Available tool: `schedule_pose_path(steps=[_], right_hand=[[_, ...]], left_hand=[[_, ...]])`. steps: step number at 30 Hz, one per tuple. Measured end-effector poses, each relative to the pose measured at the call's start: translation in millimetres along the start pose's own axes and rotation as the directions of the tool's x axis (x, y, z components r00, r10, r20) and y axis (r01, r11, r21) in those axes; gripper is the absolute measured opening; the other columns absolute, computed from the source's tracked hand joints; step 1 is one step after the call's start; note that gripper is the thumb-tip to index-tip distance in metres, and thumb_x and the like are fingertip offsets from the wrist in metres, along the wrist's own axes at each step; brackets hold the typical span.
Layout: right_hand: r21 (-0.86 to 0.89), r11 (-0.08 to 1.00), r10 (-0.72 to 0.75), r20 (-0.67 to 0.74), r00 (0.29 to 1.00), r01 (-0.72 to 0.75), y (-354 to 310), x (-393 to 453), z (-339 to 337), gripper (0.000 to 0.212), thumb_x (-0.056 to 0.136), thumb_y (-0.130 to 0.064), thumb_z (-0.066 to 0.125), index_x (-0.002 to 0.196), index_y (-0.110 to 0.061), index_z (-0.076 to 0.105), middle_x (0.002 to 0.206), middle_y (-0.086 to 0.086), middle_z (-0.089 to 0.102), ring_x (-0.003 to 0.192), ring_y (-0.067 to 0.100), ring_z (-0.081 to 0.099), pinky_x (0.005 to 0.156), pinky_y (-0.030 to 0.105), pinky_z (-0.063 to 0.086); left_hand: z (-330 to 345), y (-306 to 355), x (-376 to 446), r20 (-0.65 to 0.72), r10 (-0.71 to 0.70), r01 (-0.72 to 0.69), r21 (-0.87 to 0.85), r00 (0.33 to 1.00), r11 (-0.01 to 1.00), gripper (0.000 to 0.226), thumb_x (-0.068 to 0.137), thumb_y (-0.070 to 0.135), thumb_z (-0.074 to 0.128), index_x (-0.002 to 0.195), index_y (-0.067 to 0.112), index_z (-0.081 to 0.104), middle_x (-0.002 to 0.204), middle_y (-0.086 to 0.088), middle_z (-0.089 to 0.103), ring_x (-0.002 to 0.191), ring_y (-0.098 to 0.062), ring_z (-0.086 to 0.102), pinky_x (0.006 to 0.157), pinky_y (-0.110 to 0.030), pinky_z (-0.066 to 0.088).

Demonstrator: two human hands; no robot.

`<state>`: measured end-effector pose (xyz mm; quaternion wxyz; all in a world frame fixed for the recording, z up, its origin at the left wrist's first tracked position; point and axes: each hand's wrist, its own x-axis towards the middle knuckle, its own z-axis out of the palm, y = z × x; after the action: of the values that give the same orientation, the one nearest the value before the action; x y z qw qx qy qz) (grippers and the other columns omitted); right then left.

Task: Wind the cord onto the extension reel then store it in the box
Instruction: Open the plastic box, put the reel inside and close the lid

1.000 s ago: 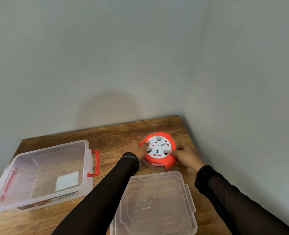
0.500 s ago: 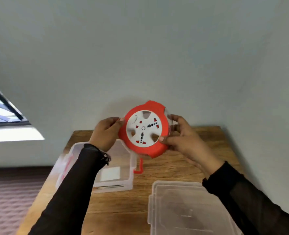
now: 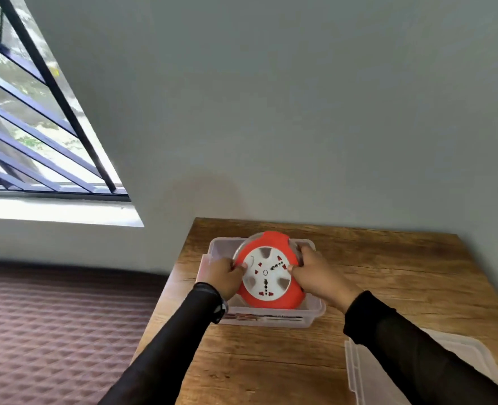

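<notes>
The extension reel (image 3: 268, 273) is a round orange disc with a white socket face. It tilts over the open top of the clear plastic box (image 3: 271, 318), partly inside it, with its far edge above the box's back rim. My left hand (image 3: 226, 274) grips the reel's left edge. My right hand (image 3: 315, 273) grips its right edge. No loose cord shows; the wound cord is hidden inside the reel.
The box stands on a wooden table (image 3: 388, 273) near its left edge. The clear box lid (image 3: 356, 375) lies flat at the front right. A grey wall is behind the table, a barred window (image 3: 37, 127) at left, patterned floor (image 3: 52, 331) below.
Both hands lifted the reel off the table's far right, carried it left, and lowered it over the clear box. My head turned left, bringing the window into view.
</notes>
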<state>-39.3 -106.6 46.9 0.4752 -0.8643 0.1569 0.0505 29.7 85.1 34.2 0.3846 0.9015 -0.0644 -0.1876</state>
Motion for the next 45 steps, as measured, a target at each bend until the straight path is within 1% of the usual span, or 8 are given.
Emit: schedule_pose_path(steps=[7, 11, 15, 21, 28, 35, 40, 45], right_hand=[[-0.487, 0.873, 0.003, 0.043, 0.999, 0.019, -7.8, 5.2, 32.7, 0.071, 0.09, -0.003, 0.041, 0.15, -0.012, 0.004, 0.075, 0.002, 0.053, 0.062, 0.016, 0.05, 0.052, 0.028, 0.039], [-0.632, 0.769, -0.192, -0.09, 0.977, 0.092, -5.9, 3.9, 32.8, 0.051, 0.095, -0.004, 0.037, 0.145, -0.009, 0.029, 0.095, 0.005, 0.06, 0.076, 0.017, 0.055, 0.067, 0.029, 0.047], [-0.563, 0.815, -0.305, -0.22, 0.927, 0.135, -1.4, -9.9, 16.3, 0.019, 0.094, -0.014, 0.045, 0.098, -0.015, 0.064, 0.088, 0.0, 0.056, 0.085, 0.02, 0.059, 0.068, 0.027, 0.04], [-0.392, 0.919, -0.187, -0.494, 0.849, -0.025, 42.6, -52.9, -42.2, 0.019, 0.089, -0.014, 0.051, 0.102, -0.014, 0.064, 0.1, 0.006, 0.06, 0.09, 0.022, 0.058, 0.076, 0.033, 0.045], [-0.319, 0.644, 0.562, -0.419, 0.713, -0.695, 146.5, -123.9, -95.0, 0.057, 0.088, -0.021, 0.048, 0.141, -0.013, 0.031, 0.145, 0.018, 0.032, 0.131, 0.035, 0.033, 0.104, 0.042, 0.037], [-0.15, 0.547, 0.739, -0.377, 0.559, -0.824, 184.3, -141.0, -99.8, 0.082, 0.088, -0.037, 0.045, 0.15, -0.018, -0.005, 0.151, 0.027, 0.018, 0.137, 0.042, 0.025, 0.111, 0.049, 0.027], [0.074, 0.735, 0.578, -0.587, 0.567, -0.674, 176.2, -137.1, -123.2, 0.079, 0.092, -0.04, 0.046, 0.149, -0.008, 0.003, 0.15, 0.026, 0.022, 0.135, 0.041, 0.029, 0.108, 0.046, 0.031], [0.411, 0.897, 0.277, -0.809, 0.518, 0.161, 108.0, -123.9, -163.5, 0.055, 0.088, -0.065, 0.036, 0.112, -0.019, 0.053, 0.121, 0.002, 0.05, 0.113, 0.007, 0.049, 0.096, 0.03, 0.034]], left_hand=[[10.6, -8.5, 9.3, 0.096, -0.066, 0.044, 0.21, 0.993, 0.977, 0.041, 0.095, 0.043, 0.043, 0.122, 0.012, 0.047, 0.114, -0.009, 0.064, 0.099, -0.025, 0.062, 0.086, -0.036, 0.053], [11.0, 2.7, 9.9, 0.115, -0.04, -0.01, 0.407, 0.993, 0.914, 0.052, 0.094, 0.046, 0.045, 0.131, 0.008, 0.043, 0.128, -0.013, 0.057, 0.112, -0.028, 0.058, 0.09, -0.033, 0.047], [17.2, 25.5, -1.4, 0.049, 0.217, -0.209, 0.536, 0.975, 0.818, 0.055, 0.091, 0.047, 0.046, 0.133, 0.011, 0.042, 0.133, -0.012, 0.048, 0.123, -0.03, 0.047, 0.102, -0.039, 0.038], [71.1, 78.3, -49.4, 0.097, 0.701, -0.7, 0.238, 0.707, 0.673, 0.016, 0.086, 0.035, 0.05, 0.095, 0.025, 0.059, 0.092, 0.006, 0.056, 0.084, -0.011, 0.052, 0.074, -0.026, 0.043], [154.6, 96.1, -74.0, 0.492, 0.356, -0.578, 0.432, 0.794, 0.692, 0.05, 0.089, 0.05, 0.048, 0.121, 0.011, 0.052, 0.116, -0.009, 0.061, 0.107, -0.026, 0.058, 0.083, -0.031, 0.045], [190.8, 109.5, -69.8, 0.61, 0.013, -0.443, 0.561, 0.792, 0.699, 0.086, 0.087, 0.06, 0.048, 0.145, 0.003, 0.021, 0.148, -0.017, 0.034, 0.13, -0.031, 0.043, 0.098, -0.031, 0.041], [186.5, 136.0, -61.6, 0.544, 0.106, -0.314, 0.305, 0.832, 0.899, 0.1, 0.086, 0.065, 0.045, 0.15, 0.006, -0.004, 0.159, -0.018, 0.01, 0.142, -0.035, 0.027, 0.108, -0.034, 0.033], [135.5, 188.7, -52.2, -0.004, 0.394, -0.366, -0.382, 0.919, 0.849, 0.069, 0.095, 0.053, 0.038, 0.14, 0.001, 0.03, 0.146, -0.025, 0.03, 0.133, -0.033, 0.038, 0.105, -0.039, 0.034]])
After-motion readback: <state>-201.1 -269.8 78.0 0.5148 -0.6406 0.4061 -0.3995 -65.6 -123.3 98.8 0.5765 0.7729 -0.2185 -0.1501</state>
